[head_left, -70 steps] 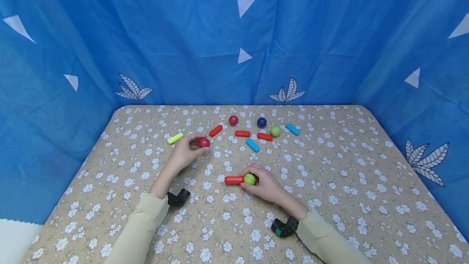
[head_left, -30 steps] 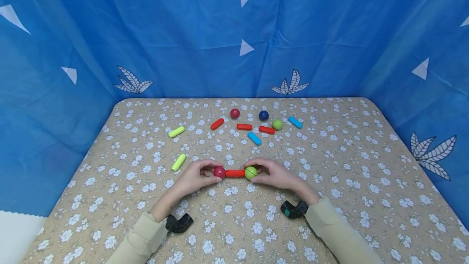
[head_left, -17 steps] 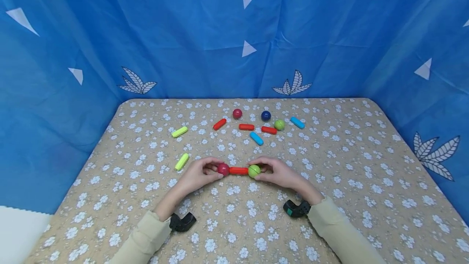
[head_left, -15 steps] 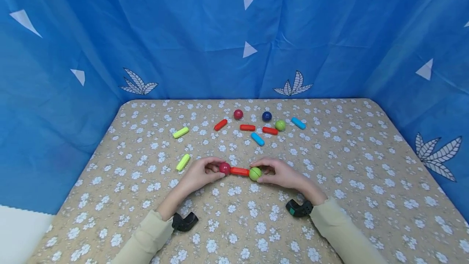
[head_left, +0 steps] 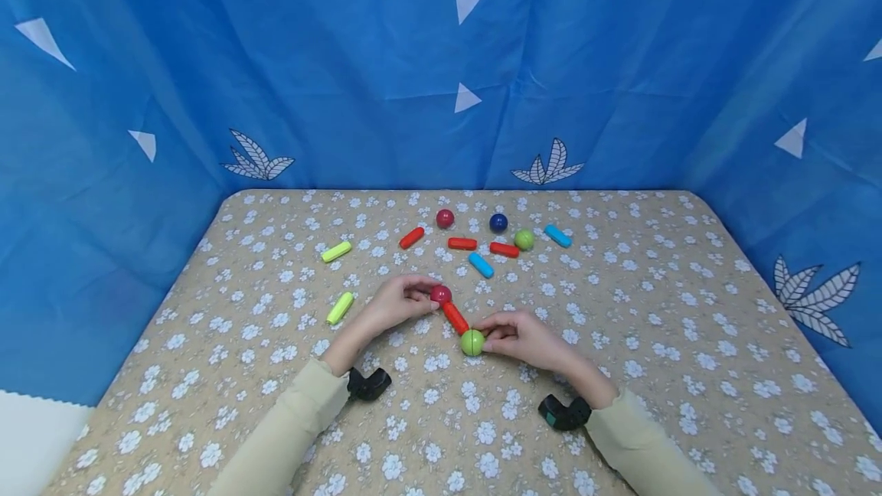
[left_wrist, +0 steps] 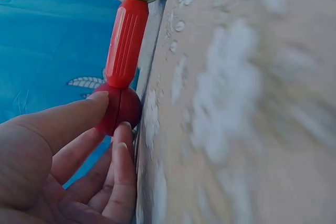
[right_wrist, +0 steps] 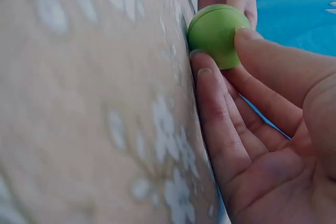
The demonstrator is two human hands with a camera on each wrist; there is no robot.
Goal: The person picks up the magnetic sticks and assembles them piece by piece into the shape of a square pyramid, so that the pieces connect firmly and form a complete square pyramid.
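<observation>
A red rod (head_left: 455, 318) joins a dark red ball (head_left: 441, 295) to a green ball (head_left: 472, 342), forming a short dumbbell-like piece that slants on the floral cloth. My left hand (head_left: 400, 302) pinches the dark red ball between thumb and fingers at the far end. At the near end my right hand (head_left: 525, 338) holds the green ball with thumb and fingertips. In the left wrist view the grooved rod (left_wrist: 126, 43) meets both balls end to end. The right wrist view shows the green ball (right_wrist: 218, 34) low against the cloth; the rod is hidden behind it.
Behind the hands lie loose red rods (head_left: 462, 243), blue rods (head_left: 481, 265), a second dark red ball (head_left: 445, 218), a navy ball (head_left: 498, 223) and another green ball (head_left: 524, 239). Yellow-green rods (head_left: 340, 308) lie left. A blue curtain (head_left: 386, 60) surrounds the table.
My left hand brought the dark red ball from the left against the rod's free end. The joined piece then turned from level to slanting, its red end farther away and its green end nearer.
</observation>
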